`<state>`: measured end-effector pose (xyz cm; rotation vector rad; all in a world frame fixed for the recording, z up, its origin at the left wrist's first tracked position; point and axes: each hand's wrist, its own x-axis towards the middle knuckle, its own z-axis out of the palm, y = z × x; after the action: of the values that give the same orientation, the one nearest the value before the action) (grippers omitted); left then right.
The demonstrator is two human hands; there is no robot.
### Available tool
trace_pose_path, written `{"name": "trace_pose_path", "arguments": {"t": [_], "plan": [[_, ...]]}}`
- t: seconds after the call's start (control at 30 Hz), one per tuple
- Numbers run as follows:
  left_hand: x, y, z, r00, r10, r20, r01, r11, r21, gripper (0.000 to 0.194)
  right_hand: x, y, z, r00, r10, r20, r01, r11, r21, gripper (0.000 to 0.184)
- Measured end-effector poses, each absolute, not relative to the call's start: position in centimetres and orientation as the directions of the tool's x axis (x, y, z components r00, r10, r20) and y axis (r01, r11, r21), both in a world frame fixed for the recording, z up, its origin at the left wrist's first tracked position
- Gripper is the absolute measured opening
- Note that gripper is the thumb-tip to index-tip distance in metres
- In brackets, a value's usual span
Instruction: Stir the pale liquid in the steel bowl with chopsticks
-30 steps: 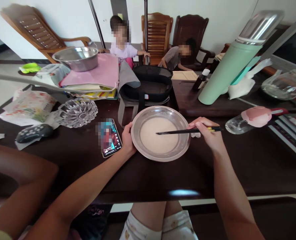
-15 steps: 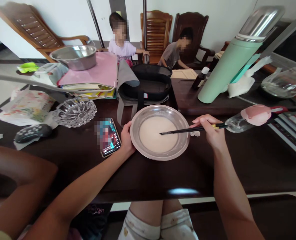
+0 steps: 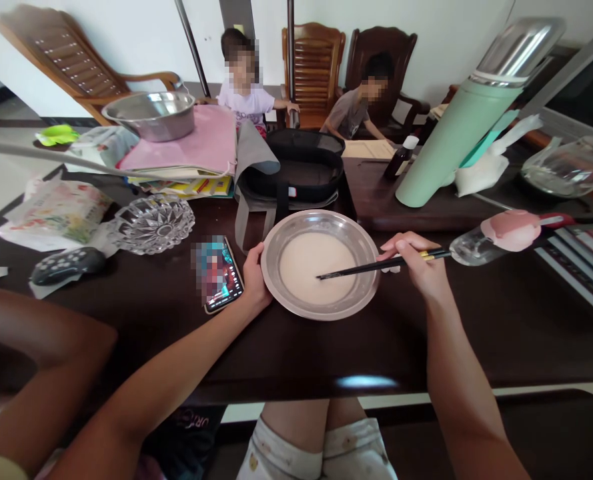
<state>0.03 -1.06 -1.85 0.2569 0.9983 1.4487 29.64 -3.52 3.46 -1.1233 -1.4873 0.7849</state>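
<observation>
A shallow steel dish (image 3: 359, 297) filled with pale batter (image 3: 317, 268) sits on the dark table in front of me. My left hand (image 3: 254, 279) grips the dish's left rim. My right hand (image 3: 421, 267) is closed on a pair of black chopsticks (image 3: 371, 268) whose tips dip into the batter near its middle. A phone (image 3: 219, 273) with a lit screen lies just left of my left hand.
A cut-glass dish (image 3: 151, 224) and a game controller (image 3: 69, 263) lie at the left. Behind stand a black bag (image 3: 301, 170), a steel bowl (image 3: 151, 115) on pink folders, a green flask (image 3: 456, 127) and a lying glass bottle (image 3: 496, 237). Two seated people are beyond the table.
The chopstick tips have swung lower and slightly left in the batter as my right hand turns. My left hand stays on the rim.
</observation>
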Motion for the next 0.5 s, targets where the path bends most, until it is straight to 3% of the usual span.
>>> {"name": "trace_pose_path", "arguments": {"t": [0.13, 0.33, 0.5], "plan": [[-0.02, -1.06, -1.86, -0.175, 0.892, -0.418, -0.702, 0.185, 0.688, 0.027, 29.29, -3.37, 3.51, -0.121, 0.915, 0.385, 0.297, 0.404, -0.865, 0.040], [0.02, -1.06, -1.79, -0.174, 0.892, -0.416, -0.693, 0.189, 0.695, 0.027, 29.87, -3.42, 3.38, 0.061, 0.930, 0.364, 0.247, 0.339, -0.908, 0.040], [0.07, -1.10, -1.51, -0.176, 0.885, -0.432, -0.696, 0.198, 0.690, 0.025, 29.35, -3.47, 3.80, -0.125, 0.927, 0.353, 0.287, 0.374, -0.882, 0.043]]}}
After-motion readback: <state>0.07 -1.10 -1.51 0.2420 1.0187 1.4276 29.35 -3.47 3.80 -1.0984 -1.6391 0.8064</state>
